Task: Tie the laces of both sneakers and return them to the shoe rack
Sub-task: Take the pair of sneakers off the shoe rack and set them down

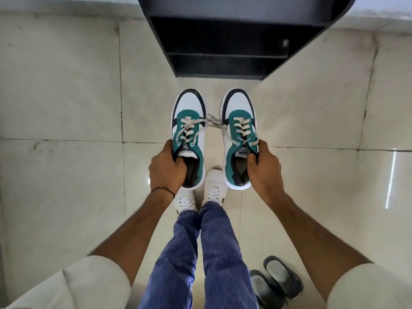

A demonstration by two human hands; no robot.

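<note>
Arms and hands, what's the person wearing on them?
Both arms are bare from above the elbow down. Short cream sleeves cover the upper arms. The left hand has a thin dark thread band at its wrist. The right hand wears nothing; no rings or watch visible.

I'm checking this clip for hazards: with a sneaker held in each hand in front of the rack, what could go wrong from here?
1. Loose lace ends hang between the left sneaker and right sneaker; they look untied and could snag or tangle.
2. Each hand, left hand and right hand, grips only the collar, so a shoe might slip.
3. Dark slippers lie on the floor behind: a possible trip when stepping back.
</note>
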